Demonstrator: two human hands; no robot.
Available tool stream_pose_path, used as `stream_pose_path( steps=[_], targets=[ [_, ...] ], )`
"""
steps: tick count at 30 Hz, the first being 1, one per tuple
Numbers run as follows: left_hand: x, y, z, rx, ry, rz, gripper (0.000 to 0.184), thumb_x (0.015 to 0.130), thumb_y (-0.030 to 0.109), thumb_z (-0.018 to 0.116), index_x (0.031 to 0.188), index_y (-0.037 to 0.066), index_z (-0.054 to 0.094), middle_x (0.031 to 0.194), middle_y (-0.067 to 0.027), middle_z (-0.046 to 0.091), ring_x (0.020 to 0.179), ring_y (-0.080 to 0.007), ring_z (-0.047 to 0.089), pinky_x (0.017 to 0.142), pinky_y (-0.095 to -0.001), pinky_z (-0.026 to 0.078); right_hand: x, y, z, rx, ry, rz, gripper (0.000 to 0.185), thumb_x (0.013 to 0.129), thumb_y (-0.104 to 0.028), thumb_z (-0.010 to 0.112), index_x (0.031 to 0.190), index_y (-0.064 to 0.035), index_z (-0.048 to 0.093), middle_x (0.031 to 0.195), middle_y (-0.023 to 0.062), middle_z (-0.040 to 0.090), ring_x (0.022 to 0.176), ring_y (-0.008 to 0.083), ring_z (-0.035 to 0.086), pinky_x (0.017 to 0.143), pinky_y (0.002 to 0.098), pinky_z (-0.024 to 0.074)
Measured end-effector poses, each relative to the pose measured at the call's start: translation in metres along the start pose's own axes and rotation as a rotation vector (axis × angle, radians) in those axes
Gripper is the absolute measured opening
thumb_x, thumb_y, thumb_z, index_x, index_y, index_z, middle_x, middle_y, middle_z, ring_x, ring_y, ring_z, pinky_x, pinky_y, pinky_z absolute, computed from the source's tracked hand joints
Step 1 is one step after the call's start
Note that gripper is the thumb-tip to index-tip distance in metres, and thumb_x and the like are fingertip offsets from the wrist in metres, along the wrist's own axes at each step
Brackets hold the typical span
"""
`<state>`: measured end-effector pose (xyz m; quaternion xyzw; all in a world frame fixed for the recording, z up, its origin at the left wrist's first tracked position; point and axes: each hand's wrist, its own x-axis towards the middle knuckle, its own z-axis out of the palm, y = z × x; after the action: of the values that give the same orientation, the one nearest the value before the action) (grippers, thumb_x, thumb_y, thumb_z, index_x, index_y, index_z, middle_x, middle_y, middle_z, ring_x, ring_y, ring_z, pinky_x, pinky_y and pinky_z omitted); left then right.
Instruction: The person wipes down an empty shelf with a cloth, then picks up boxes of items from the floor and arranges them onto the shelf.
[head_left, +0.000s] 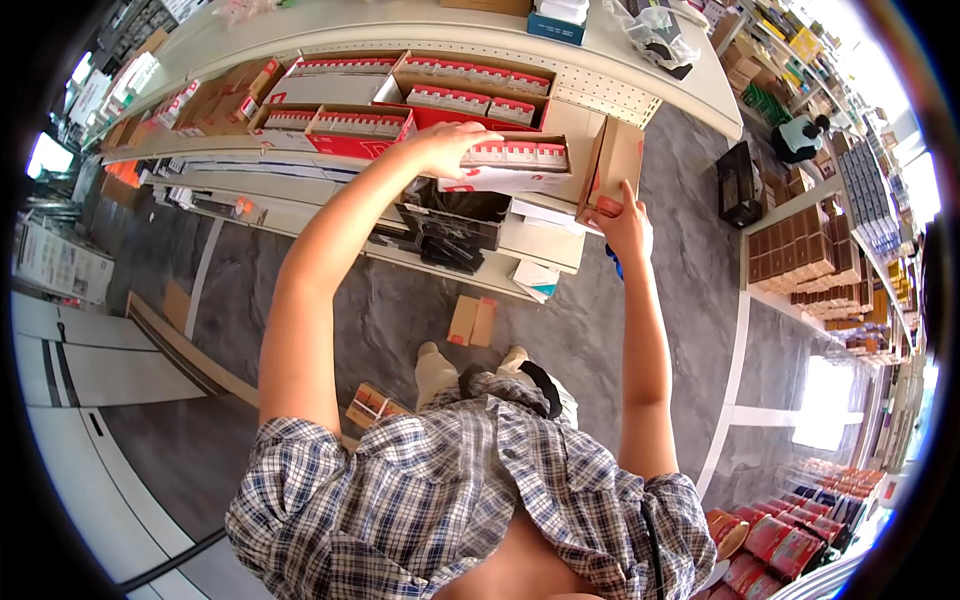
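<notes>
My left hand (452,150) grips the left end of an open carton (510,181), its fingers over the far rim and its thumb at the near side. Inside the carton stands a row of small red-and-white boxes (520,155). My right hand (628,230) holds a narrow brown cardboard box (617,160) by its near end, at the right end of the shelf. That box is tilted, and its contents are hidden. More open cartons of similar small boxes, one with a red front (365,142), stand to the left.
Below, a black crate (455,215) sits on a lower shelf. Flattened cardboard (472,320) and a small carton (375,405) lie on the floor near my feet. Stocked shelves (800,245) stand at right, where another person (800,135) crouches. Red packages (785,545) are at lower right.
</notes>
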<state>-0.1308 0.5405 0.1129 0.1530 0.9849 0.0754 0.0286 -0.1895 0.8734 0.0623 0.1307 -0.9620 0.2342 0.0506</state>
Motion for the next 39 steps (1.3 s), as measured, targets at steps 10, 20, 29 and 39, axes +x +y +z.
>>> stream_pose_path(
  steps=[10,20,29,39],
  targets=[
    [-0.009,-0.036,0.037,0.274,0.190,-0.169,0.050,0.074,-0.006,0.055,0.120,0.014,0.051,0.132,-0.0091,0.042,0.124,-0.0275,0.038,0.101,-0.0447,0.036,0.028,0.030,0.030,0.254,0.014,-0.134,0.079,0.060,-0.032,0.079,0.130,-0.0148,0.047,0.117,0.0102,0.057,0.099,0.0275,0.059,0.084,0.0353,0.0483],
    [0.023,0.022,0.094,0.264,0.587,-0.090,0.053,0.080,0.039,0.061,0.126,0.016,0.046,0.136,-0.0120,0.040,0.126,-0.0329,0.036,0.100,-0.0544,0.029,0.115,-0.005,0.084,0.440,-0.048,-0.234,0.070,0.064,-0.032,0.077,0.127,-0.0161,0.051,0.112,0.0111,0.059,0.099,0.0277,0.059,0.085,0.0353,0.0478],
    [0.026,0.020,0.098,0.347,0.689,-0.135,0.042,0.078,0.039,0.062,0.108,0.011,0.054,0.130,-0.0107,0.048,0.114,-0.0330,0.048,0.086,-0.0491,0.040,0.100,-0.035,0.066,0.380,-0.023,-0.242,0.061,0.067,-0.019,0.076,0.124,-0.0179,0.054,0.115,0.0108,0.059,0.103,0.0249,0.059,0.087,0.0334,0.0468],
    [0.028,0.019,0.103,0.348,0.652,-0.160,0.051,0.078,0.042,0.063,0.114,0.008,0.051,0.133,-0.0082,0.042,0.119,-0.0307,0.041,0.091,-0.0498,0.034,0.093,-0.045,0.054,0.277,-0.072,-0.244,0.061,0.070,-0.012,0.071,0.127,-0.0187,0.051,0.113,0.0092,0.060,0.105,0.0255,0.057,0.087,0.0333,0.0460]
  ],
)
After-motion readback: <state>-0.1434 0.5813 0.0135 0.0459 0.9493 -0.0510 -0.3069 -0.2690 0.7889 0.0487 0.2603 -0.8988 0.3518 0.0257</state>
